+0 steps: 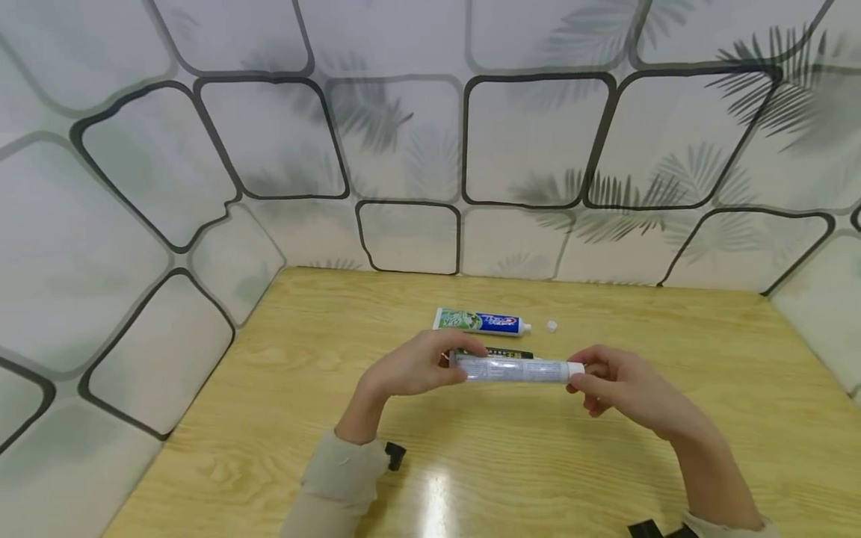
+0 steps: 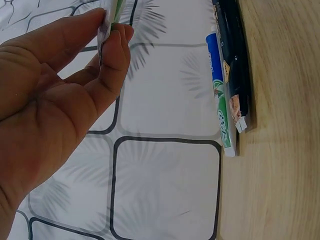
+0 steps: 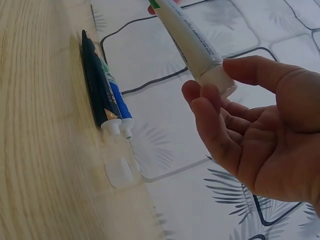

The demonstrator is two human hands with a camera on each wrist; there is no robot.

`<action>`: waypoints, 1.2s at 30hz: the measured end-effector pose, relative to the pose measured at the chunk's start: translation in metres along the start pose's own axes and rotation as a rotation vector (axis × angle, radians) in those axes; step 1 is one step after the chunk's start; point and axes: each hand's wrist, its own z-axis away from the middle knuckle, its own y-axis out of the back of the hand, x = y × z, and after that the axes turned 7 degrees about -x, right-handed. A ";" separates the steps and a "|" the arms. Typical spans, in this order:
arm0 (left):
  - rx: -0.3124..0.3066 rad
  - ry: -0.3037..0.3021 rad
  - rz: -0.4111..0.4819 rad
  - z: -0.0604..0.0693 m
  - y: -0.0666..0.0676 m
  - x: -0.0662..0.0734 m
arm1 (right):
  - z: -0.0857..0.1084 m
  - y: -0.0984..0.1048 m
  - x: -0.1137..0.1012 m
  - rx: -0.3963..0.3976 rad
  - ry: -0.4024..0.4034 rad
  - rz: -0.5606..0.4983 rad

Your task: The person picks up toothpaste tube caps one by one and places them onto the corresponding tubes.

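Note:
A pale toothpaste tube (image 1: 514, 368) with fine print is held level above the table between my two hands. My left hand (image 1: 420, 364) pinches its flat end between thumb and fingers. At the other end, my right hand (image 1: 622, 388) grips the white cap (image 3: 217, 80) with thumb and fingertips. Behind it lies a blue and green toothpaste tube (image 1: 479, 322), its white nozzle pointing right. A black tube (image 3: 97, 82) lies alongside that one; in the head view the held tube partly hides it. Both lying tubes show bare nozzles in the right wrist view.
A loose white cap (image 1: 551, 326) sits on the wooden table (image 1: 323, 329), right of the blue and green tube. Patterned wall covering (image 1: 403, 164) rises behind the table and at its sides. Black pieces (image 1: 395, 456) show at both wrists.

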 end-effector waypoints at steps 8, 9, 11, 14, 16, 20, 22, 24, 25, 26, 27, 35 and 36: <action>-0.081 0.040 -0.039 -0.005 -0.001 -0.012 | -0.009 -0.003 0.012 -0.095 0.002 0.190; -0.095 0.056 -0.040 -0.006 -0.002 -0.013 | -0.010 -0.004 0.014 -0.099 -0.005 0.204; -0.118 0.087 -0.036 -0.008 -0.004 -0.013 | -0.012 -0.005 0.016 -0.109 -0.011 0.214; -0.151 0.147 -0.040 -0.010 -0.007 -0.013 | -0.015 -0.006 0.018 -0.126 -0.021 0.212; -0.169 0.187 -0.036 -0.013 -0.011 -0.014 | -0.016 -0.006 0.021 -0.132 -0.025 0.214; -0.207 0.267 -0.032 -0.018 -0.018 -0.017 | -0.019 -0.007 0.028 -0.146 -0.022 0.235; -0.224 0.297 -0.044 -0.019 -0.022 -0.018 | -0.021 -0.008 0.031 -0.154 -0.025 0.252; -0.239 0.313 -0.062 -0.020 -0.024 -0.017 | -0.022 -0.009 0.034 -0.163 -0.034 0.266; -0.248 0.322 -0.069 -0.021 -0.025 -0.017 | -0.023 -0.010 0.035 -0.166 -0.039 0.277; -0.256 0.329 -0.079 -0.021 -0.025 -0.017 | -0.023 -0.010 0.035 -0.168 -0.043 0.285; -0.265 0.332 -0.088 -0.022 -0.026 -0.017 | -0.023 -0.011 0.036 -0.167 -0.045 0.297; -0.285 0.353 -0.123 -0.019 -0.030 -0.017 | -0.025 -0.018 0.040 -0.168 -0.016 0.344; -0.284 0.361 -0.119 -0.018 -0.032 -0.018 | -0.025 -0.019 0.041 -0.172 -0.018 0.346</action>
